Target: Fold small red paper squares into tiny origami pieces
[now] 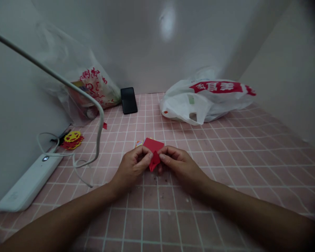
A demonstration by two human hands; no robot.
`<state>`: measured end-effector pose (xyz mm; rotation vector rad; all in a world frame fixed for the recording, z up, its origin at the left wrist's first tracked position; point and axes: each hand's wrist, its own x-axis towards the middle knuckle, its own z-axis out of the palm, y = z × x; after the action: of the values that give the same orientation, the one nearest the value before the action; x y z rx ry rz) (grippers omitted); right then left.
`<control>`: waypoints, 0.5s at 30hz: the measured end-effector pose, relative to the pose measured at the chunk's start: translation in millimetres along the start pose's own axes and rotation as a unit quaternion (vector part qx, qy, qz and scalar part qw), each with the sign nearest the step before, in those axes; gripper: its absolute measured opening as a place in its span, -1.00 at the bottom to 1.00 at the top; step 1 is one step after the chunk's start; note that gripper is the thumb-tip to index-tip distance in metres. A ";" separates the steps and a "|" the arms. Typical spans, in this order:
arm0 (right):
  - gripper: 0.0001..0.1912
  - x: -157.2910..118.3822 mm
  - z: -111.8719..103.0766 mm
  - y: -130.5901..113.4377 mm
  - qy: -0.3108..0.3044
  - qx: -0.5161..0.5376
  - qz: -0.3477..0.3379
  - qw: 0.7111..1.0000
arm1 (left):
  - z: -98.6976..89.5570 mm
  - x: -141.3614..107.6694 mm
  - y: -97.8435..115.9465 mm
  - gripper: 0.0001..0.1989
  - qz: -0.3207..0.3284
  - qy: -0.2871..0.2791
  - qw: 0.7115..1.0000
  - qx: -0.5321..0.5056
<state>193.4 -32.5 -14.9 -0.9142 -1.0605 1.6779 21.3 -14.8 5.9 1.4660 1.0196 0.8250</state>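
Between my two hands is a small folded piece of red paper (pixel 154 161), pointed at its lower end. My left hand (pixel 134 161) pinches its left side between thumb and forefinger. On the opposite side, my right hand (pixel 176 161) grips the paper with thumb and forefinger, other fingers curled beneath. Just behind the folded piece lies a flat red paper sheet (pixel 152 144), with edges of yellow and patterned paper showing at its far left. My hands hide part of these sheets.
A white power bank (pixel 28 182) with a looping white cable (pixel 101 122) lies at left, near yellow and red paper cutouts (pixel 72 139). Farther back are a filled plastic bag (pixel 91 87), a black phone (pixel 129 100), a red scrap (pixel 105 125) and a white plastic bag (pixel 183 105).
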 end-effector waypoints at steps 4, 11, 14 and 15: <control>-0.84 -0.7 0.2 -1.1 -0.007 -0.002 0.006 1.000 | 0.0 0.0 0.1 -0.80 0.000 0.009 1.000 0.005; -0.84 -2.3 0.6 -1.1 -0.009 -0.027 0.010 1.000 | 1.1 -1.0 2.2 -0.81 -0.009 0.010 1.000 0.011; -0.83 -2.6 1.4 -2.3 -0.006 -0.043 0.010 0.999 | 1.3 -1.0 3.0 -0.80 -0.011 0.010 1.000 0.021; -0.83 -2.4 1.5 -2.6 -0.006 -0.046 0.012 0.999 | 1.3 -1.0 3.1 -0.80 -0.012 0.008 1.000 0.022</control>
<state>193.5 -34.6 -11.7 -0.9808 -1.1461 1.6670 22.6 -16.4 8.8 1.4837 1.0716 0.8039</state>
